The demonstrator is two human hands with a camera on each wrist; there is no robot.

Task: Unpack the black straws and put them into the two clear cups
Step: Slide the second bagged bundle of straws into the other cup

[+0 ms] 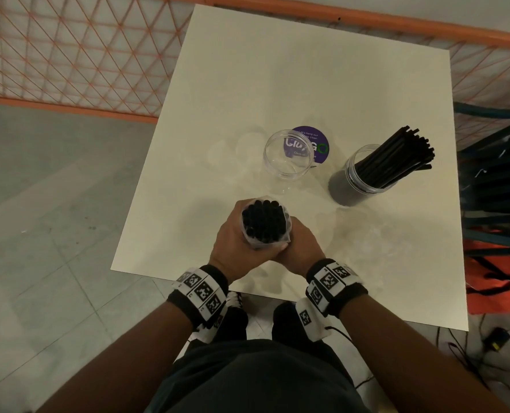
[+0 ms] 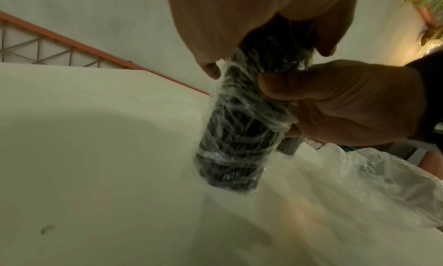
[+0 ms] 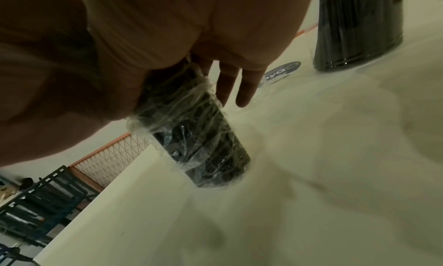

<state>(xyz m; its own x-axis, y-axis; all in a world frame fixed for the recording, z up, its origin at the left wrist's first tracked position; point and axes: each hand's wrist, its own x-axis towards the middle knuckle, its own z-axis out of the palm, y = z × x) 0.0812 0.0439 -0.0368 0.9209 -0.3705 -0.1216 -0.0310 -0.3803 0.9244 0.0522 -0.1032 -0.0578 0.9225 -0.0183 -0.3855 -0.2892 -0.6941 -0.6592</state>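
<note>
Both hands hold one wrapped straw bundle (image 1: pixel 264 224) upright on the table (image 1: pixel 307 84). Only the head view shows the empty cup (image 1: pixel 289 158) and full cup (image 1: pixel 358 180) beyond them. Left hand (image 1: pixel 232 242) and right hand (image 1: pixel 303 248) curl round the bundle.

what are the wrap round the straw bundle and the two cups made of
Wrap: thin clear plastic film, likely; it wrinkles and glints over the black straws.
Empty cup: hard clear plastic or glass, can't tell; the purple sticker shows through it.
Filled cup: same clear, glossy look.
</note>
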